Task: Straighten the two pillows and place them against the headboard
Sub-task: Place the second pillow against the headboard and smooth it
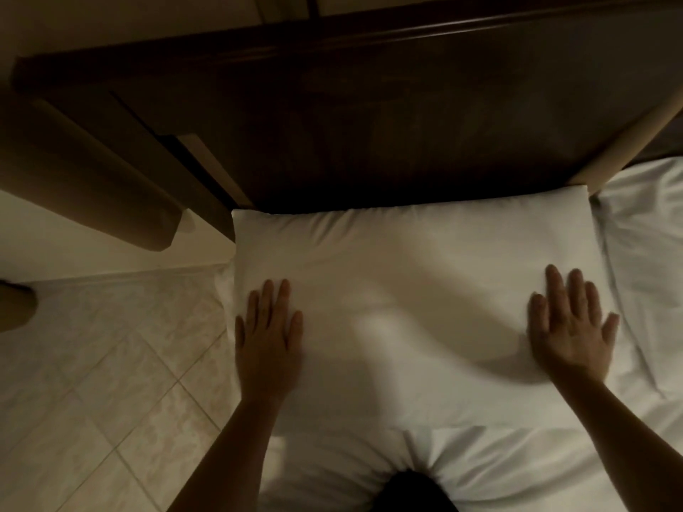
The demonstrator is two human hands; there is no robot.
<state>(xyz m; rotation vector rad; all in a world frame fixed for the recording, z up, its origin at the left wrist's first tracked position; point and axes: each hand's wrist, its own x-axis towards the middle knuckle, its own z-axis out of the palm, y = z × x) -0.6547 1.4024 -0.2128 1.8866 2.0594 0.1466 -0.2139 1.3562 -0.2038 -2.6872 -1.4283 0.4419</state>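
Note:
A white pillow (pixel 410 290) lies flat on the bed, its far edge touching the dark wooden headboard (pixel 369 116). My left hand (pixel 268 334) presses flat on the pillow's near left part, fingers straight. On its near right part my right hand (pixel 571 327) rests flat with the fingers spread. A second white pillow (pixel 645 249) lies to the right, partly cut off by the frame edge, with its top end near the headboard's right post.
The white bed sheet (pixel 499 471) spreads below the pillow. A tiled floor (pixel 103 382) runs along the bed's left side. A dark wooden bedside unit (pixel 122 149) stands at the upper left beside the headboard. Something dark (pixel 414 493) sits at the bottom centre.

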